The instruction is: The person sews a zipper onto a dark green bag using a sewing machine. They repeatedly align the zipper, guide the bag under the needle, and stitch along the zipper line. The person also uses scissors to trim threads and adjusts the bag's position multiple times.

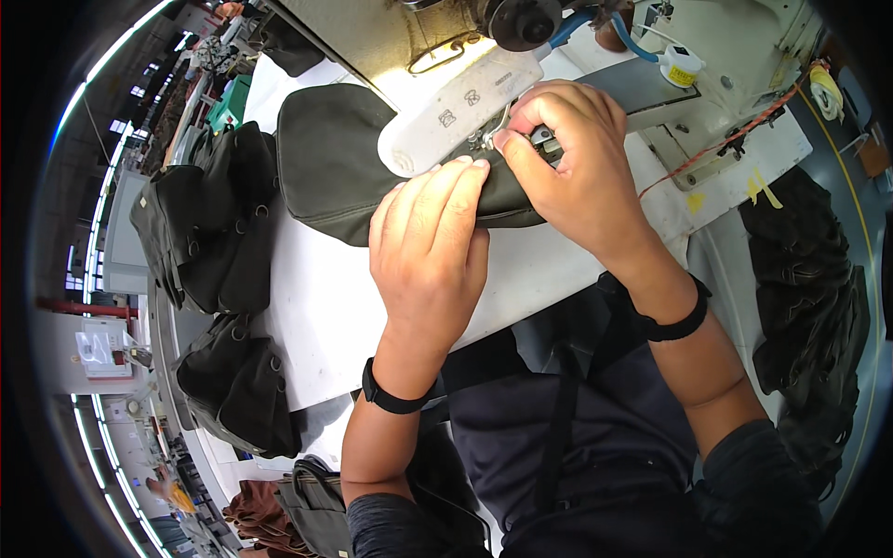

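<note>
A dark olive fabric bag piece [327, 158] lies on the white tabletop [316, 307] beneath the sewing machine's head [456, 110]. My left hand [428, 237] rests on the piece's near edge, fingers extended just left of the presser foot [486, 139]. My right hand [581, 172] is right beside the needle area, its thumb and curled index finger closed at the small metal parts there. Whatever it holds is too small and hidden to name. The fabric under both hands is partly covered by them.
Dark bags [209, 219] are piled along the left, with more [233, 381] lower down and brown material [256, 511] at the bottom. Dark fabric [805, 307] is heaped at the right. A blue tube and small white bottle [679, 67] sit on the machine. A distant person [172, 493] appears lower left.
</note>
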A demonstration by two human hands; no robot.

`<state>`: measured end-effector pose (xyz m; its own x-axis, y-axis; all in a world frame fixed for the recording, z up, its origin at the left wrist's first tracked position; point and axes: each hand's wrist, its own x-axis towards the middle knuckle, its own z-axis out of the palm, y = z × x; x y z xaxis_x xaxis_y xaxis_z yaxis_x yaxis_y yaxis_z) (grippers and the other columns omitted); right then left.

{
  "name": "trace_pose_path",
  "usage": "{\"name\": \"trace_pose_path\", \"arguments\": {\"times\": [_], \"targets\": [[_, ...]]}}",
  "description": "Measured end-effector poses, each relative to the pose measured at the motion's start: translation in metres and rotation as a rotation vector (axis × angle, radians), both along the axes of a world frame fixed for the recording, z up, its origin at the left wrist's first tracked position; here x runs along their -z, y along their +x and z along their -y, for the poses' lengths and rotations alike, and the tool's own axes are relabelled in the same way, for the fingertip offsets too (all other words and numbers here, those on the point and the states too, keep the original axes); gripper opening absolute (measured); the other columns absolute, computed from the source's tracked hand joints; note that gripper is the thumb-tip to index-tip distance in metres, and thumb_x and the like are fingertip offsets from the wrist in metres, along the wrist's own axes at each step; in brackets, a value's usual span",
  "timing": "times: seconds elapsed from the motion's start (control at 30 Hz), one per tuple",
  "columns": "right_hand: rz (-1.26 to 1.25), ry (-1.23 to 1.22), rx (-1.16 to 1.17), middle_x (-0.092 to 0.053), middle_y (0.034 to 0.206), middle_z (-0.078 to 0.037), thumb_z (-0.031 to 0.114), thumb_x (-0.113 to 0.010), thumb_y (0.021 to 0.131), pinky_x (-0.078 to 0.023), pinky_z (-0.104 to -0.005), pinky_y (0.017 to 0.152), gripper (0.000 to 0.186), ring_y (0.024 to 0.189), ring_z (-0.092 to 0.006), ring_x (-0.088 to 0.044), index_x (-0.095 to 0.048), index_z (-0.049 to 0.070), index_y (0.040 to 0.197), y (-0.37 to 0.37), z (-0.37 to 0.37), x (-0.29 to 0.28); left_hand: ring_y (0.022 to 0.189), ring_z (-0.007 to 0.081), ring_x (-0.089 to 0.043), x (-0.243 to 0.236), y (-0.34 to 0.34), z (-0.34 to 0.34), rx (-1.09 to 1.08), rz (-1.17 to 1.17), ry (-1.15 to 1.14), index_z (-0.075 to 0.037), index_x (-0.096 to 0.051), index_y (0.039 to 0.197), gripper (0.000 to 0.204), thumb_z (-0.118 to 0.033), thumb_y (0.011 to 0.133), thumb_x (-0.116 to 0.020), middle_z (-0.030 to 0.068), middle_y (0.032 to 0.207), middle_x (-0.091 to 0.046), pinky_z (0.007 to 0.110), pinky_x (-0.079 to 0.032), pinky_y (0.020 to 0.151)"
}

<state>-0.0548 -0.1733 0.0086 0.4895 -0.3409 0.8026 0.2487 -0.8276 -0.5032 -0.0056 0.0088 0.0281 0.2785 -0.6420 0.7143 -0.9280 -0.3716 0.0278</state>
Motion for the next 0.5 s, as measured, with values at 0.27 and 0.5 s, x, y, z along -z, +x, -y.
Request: {"name": "trace_pose_path", "arguments": {"times": [0.27, 0.5], "targets": [[-0.035, 0.034, 0.003, -0.07, 0.092, -0.004, 0.012, -0.075, 0.086, -0.038, -0.0431, 0.103, 0.01, 0.099, -0.0277, -0.063, -0.065, 0.01, 0.085, -0.0001, -0.0005, -0.003, 0.114, 0.0272, -0.071, -0.0011, 0.0016, -0.0018, 0.014, -0.01, -0.006, -0.008, -0.077, 0.122, 0.051, 0.005, 0.073, -0.073, 0.0068, 0.122, -0.077, 0.043, -0.053, 0.104], [-0.085, 0.046, 0.039, -0.071, 0.097, -0.006, 0.012, -0.075, 0.085, -0.037, -0.0428, 0.105, 0.01, 0.103, -0.0294, -0.061, -0.065, 0.01, 0.087, -0.0018, -0.0038, -0.0066, 0.117, 0.0285, -0.074, -0.0014, 0.0023, -0.0026, 0.008, -0.048, -0.026, -0.009, -0.078, 0.121, 0.051, 0.005, 0.072, -0.076, 0.0057, 0.121, -0.08, 0.041, -0.055, 0.103]]}}
